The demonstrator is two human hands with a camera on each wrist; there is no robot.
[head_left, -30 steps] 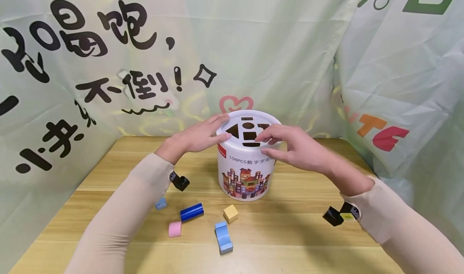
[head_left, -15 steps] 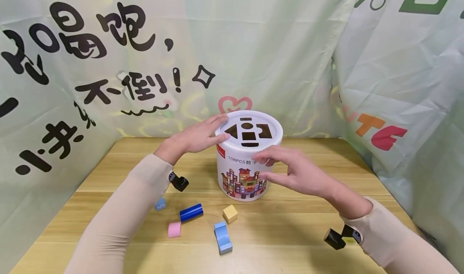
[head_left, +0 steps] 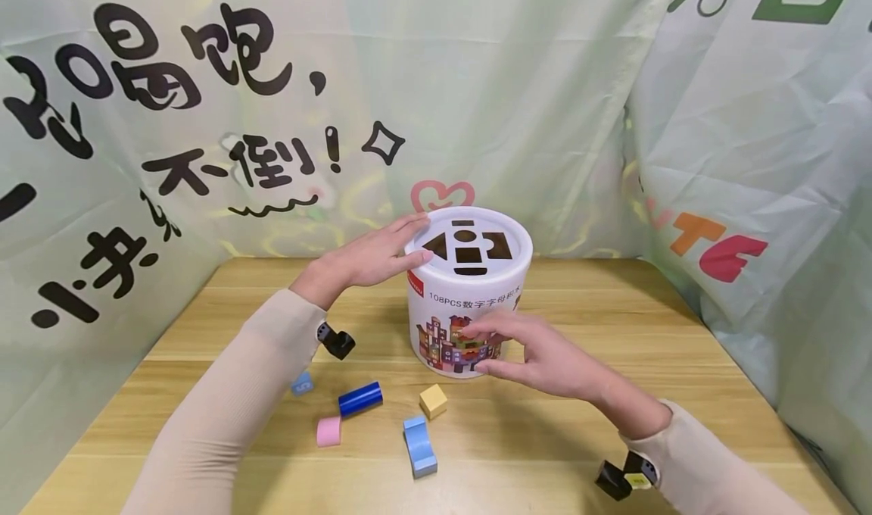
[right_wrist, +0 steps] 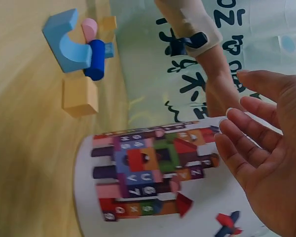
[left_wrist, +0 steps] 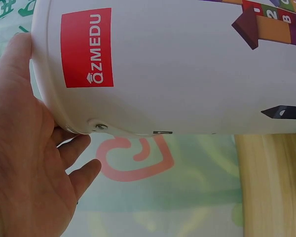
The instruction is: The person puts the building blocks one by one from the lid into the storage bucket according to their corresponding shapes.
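Your right hand now hangs lower, in front of the bucket rather than at its lid, and nearer the yellow block. The lid's notched opening and the printed lettering now show uncovered.

Bucket on the table before the curtain, cube in front, cylinder to the cube's left.
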